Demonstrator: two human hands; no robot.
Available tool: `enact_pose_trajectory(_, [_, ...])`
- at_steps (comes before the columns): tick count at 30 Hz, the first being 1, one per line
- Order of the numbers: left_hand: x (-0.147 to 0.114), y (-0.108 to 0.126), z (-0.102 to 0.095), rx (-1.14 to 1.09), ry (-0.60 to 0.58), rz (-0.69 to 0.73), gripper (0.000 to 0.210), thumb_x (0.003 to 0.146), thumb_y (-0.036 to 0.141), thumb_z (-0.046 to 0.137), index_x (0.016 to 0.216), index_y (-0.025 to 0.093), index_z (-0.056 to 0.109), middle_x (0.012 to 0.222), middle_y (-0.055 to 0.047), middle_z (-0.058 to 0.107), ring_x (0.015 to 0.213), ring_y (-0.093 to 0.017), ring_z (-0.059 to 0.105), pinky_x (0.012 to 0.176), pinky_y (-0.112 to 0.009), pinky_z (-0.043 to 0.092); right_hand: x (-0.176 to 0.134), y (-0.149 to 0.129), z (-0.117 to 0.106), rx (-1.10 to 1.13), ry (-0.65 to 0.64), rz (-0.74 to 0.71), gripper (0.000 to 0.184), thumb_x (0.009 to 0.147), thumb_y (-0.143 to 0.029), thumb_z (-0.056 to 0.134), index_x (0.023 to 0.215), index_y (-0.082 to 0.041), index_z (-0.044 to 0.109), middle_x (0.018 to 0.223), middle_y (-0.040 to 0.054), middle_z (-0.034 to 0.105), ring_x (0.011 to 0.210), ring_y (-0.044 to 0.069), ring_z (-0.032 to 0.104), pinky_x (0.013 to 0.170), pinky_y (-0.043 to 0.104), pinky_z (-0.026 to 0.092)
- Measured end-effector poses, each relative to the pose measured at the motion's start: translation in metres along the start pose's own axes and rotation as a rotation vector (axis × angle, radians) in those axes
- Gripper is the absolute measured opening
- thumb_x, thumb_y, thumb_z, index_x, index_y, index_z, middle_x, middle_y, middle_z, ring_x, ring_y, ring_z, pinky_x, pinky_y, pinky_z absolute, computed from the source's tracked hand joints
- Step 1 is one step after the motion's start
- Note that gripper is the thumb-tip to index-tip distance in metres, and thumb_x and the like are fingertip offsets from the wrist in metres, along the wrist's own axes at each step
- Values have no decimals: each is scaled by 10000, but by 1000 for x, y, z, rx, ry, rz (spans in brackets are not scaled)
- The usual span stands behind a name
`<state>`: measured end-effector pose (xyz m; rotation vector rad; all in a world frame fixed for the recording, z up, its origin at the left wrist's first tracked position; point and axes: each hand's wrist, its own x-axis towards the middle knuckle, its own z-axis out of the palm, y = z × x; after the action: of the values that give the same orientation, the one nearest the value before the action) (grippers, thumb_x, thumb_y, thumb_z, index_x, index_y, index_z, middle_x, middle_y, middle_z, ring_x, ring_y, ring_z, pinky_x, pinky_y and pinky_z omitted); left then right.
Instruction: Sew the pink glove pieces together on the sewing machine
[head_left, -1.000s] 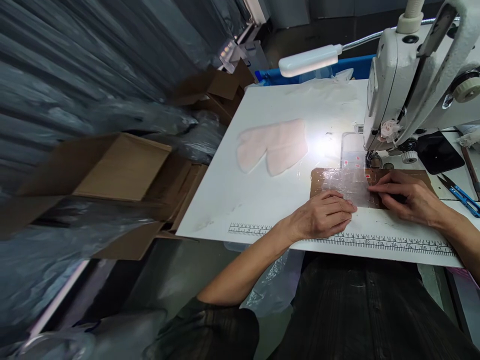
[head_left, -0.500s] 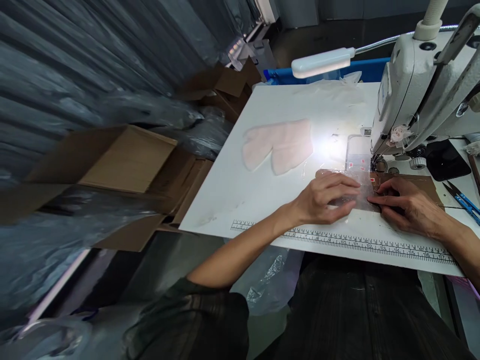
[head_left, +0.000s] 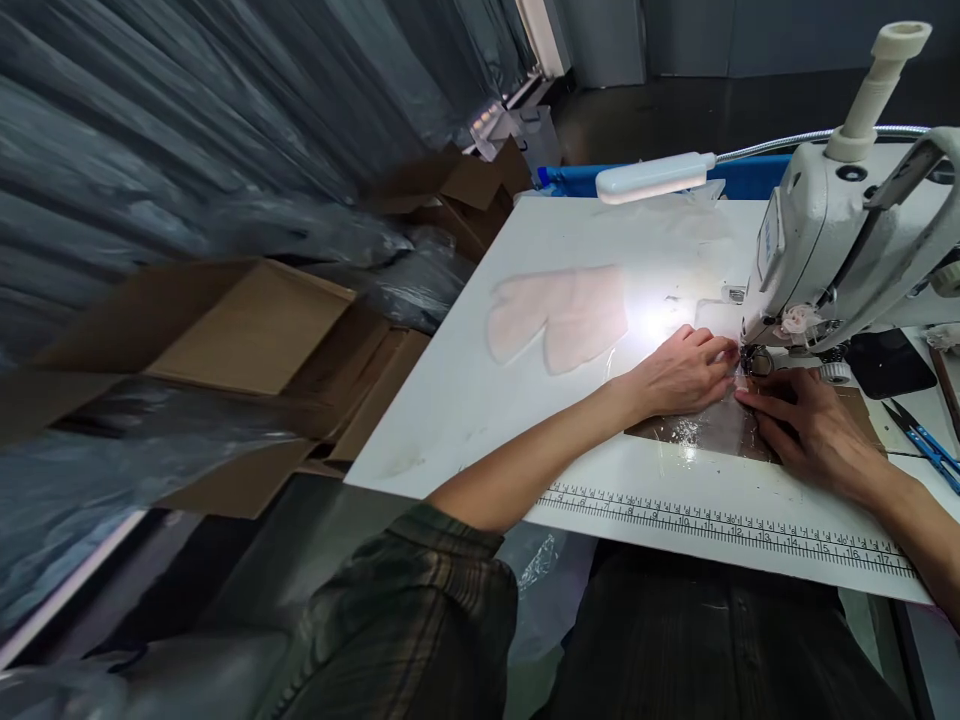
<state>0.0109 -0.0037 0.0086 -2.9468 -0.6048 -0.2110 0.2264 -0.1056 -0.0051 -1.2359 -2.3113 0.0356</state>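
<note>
Can read 10 through 16 on the ruler point(head_left: 720, 527) along the near edge of the table point(head_left: 427, 430); machine point(head_left: 806, 225)'s blue lettering point(head_left: 769, 243) is too tiny tbh.

The sewing machine point(head_left: 832, 240) stands at the right of the tabletop point(head_left: 442, 440), with the lamp point(head_left: 656, 179) reaching out to its left over the far part. The cut cloth point(head_left: 577, 310) lies left of the machine, near the middle. Before the machine's needle lies the sheet point(head_left: 690, 435), the left hand point(head_left: 694, 370) at its far side by the needle, the right hand point(head_left: 814, 420) on its right part. Right of that hand are the scissors point(head_left: 930, 450). The ruler point(head_left: 720, 530) runs along the near edge. Left of the tabletop is an open box point(head_left: 247, 340); another box point(head_left: 476, 195) sits farther back.
</note>
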Motion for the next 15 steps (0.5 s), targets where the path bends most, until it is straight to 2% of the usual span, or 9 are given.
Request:
enact_pose_trajectory(3, [0, -4, -2, -40, -16, -14, 433, 1056, 314, 315, 1288, 120, 626, 1203, -146, 664, 1004, -242, 575, 832, -381, 390, 1, 1, 2, -32, 29, -7, 316, 989, -293, 496, 1184, -227, 737, 1116, 151, 627, 999, 278, 602, 826, 463, 561])
enact_pose_trajectory(9, [-7, -6, -4, -132, -7, 13, 485, 1056, 381, 324, 1393, 117, 550, 1356, -149, 631, 1210, -274, 545, 1073, -457, 306, 1, -5, 1, -80, 45, -11, 280, 978, -249, 531, 1167, -203, 732, 1087, 153, 639, 985, 273, 608, 806, 423, 534])
enact_pose_trajectory(15, [-8, -7, -2, -173, 5, 18, 495, 1044, 405, 359, 1383, 106, 562, 1384, -161, 620, 1173, -290, 553, 1042, -476, 329, -1, -6, 2, -78, 24, 33, 285, 985, -276, 520, 1185, -248, 722, 1121, 140, 643, 1003, 282, 608, 806, 435, 520])
